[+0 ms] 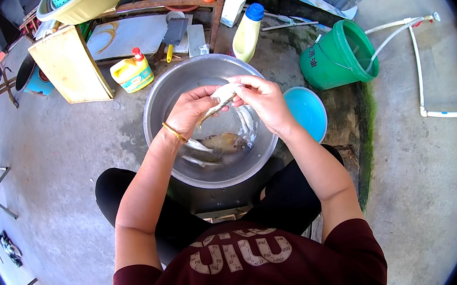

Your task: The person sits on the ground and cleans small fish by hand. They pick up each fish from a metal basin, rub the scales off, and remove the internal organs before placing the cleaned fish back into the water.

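Both hands are over a large metal basin (pixel 158 150) on the floor between my knees. My left hand (pixel 191 109) grips a small silvery fish (pixel 223 97) around its body, and a gold-coloured bracelet (pixel 175 132) circles that wrist. At the fish's upper right end, the thumb and fingers of my right hand (pixel 260 99) pinch it. Below lie more fish in shallow water: a broad brownish fish (pixel 224 142), slim silvery fish (pixel 197 145) at the left and pale ones (pixel 246 119) at the right. My fingers hide part of the held fish.
A light-blue bowl (pixel 306 111) stands right of the basin, near a green bucket (pixel 312 65) with a hose in it. Beyond the basin are a yellow jug (pixel 133 74), a blue-capped bottle (pixel 247 36), a white carton (pixel 233 8), a cleaver (pixel 175 32) and a wooden board (pixel 70 67).
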The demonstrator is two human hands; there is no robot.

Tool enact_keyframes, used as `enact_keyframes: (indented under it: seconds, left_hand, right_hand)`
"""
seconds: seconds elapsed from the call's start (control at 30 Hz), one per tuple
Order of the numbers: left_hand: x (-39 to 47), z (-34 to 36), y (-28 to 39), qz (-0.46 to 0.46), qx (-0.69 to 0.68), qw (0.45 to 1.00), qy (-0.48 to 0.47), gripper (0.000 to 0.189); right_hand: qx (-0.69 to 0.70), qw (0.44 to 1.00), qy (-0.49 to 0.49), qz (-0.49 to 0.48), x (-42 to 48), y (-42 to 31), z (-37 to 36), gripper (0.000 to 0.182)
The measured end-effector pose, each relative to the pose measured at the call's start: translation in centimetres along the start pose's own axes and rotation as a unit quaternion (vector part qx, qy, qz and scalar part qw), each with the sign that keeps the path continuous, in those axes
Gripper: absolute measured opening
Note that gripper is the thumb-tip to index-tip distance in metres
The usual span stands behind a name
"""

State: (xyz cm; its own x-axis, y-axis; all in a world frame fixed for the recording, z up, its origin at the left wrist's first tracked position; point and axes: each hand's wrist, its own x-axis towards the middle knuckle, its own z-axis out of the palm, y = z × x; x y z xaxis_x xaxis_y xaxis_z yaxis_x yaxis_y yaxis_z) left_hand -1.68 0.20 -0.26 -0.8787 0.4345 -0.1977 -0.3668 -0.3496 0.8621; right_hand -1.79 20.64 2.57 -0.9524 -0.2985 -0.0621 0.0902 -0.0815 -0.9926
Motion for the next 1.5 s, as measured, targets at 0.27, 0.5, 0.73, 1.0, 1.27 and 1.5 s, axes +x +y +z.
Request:
enact_keyframes:
  seconds: [0.27, 0.5, 0.73, 1.0, 1.27, 1.5]
  left_hand:
    - [0.9, -0.9, -1.5, -0.025, -0.097, 0.995, 0.02, 0.025]
    - [0.1, -0.3, -0.7, -0.028, -0.06, 0.998, -0.002, 0.019]
    - [0.6, -0.7, -1.4, -0.023, -0.122, 0.992, -0.015, 0.017]
    - [0.7, -0.6, -1.1, -0.048, -0.15, 0.988, 0.008, 0.02]
    - [1.1, -1.3, -2.0, -0.025, -0.126, 0.992, 0.014, 0.023]
    - [0.3, -0.8, -0.8, -0.009, -0.124, 0.992, -0.027, 0.021]
  right_hand:
    - [-0.034, 0.999, -0.014, -0.038, -0.1, 0.8, 0.6, 0.025]
    - [-0.024, 1.0, 0.005, -0.017, -0.2, 0.7, 0.3, 0.024]
    - [-0.027, 0.999, 0.0, -0.02, -0.4, 0.8, 0.6, 0.023]
    - [-0.061, 0.997, 0.001, -0.04, -0.6, 0.8, 1.0, 0.022]
    - [-0.067, 0.997, 0.01, -0.046, -0.4, 1.3, 1.1, 0.023]
    - [-0.003, 1.0, 0.021, 0.008, -0.3, 0.5, 0.2, 0.023]
